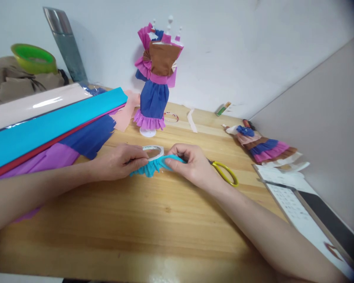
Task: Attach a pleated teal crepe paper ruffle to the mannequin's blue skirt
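Ruffled turquoise crepe-paper strip (150, 169) between hands, near side of white ring-shaped tape roll (161, 151), over pale wooden tabletop (165, 228). Left hand (125, 161) pinched at gathered end; right hand (191, 165) clamped on smoother end, thumb uppermost. Judgement: small even pleats, light pull, to spare paper. Strip-to-roll contact unclear; fingers mask it.

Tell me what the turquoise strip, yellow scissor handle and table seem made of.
Turquoise strip: probably matt crepe paper, judging by its crisp gathers. Yellow scissor handle: likely smooth plastic, perhaps coated metal, from its even colour. Table: wood or lookalike, lightly glossy, with visible grain and soft reflections.
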`<state>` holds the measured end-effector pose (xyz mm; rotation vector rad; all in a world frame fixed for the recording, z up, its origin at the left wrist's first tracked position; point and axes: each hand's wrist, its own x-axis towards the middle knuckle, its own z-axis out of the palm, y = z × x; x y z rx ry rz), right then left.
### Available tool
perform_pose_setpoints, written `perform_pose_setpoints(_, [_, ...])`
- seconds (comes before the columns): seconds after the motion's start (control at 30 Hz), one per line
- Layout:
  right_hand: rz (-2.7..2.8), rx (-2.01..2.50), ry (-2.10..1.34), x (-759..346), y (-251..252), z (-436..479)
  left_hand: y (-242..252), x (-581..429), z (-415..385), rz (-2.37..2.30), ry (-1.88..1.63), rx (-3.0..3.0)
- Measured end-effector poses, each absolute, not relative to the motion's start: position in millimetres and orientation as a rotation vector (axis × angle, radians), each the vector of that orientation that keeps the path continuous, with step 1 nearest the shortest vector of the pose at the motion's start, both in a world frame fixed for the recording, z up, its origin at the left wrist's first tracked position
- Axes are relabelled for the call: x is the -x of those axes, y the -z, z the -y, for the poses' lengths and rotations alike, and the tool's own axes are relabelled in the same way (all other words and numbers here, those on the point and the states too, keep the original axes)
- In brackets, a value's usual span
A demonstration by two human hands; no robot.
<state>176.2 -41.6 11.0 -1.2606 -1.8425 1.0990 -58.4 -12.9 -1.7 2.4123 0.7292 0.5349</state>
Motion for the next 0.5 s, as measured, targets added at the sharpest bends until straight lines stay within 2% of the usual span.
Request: perform_pose_setpoints(0.5, [1.981, 1.263, -0.963, -176.8, -9.3, 43.2, 5.8, 59.2, 11.9, -0.683, -0.613, -2.489])
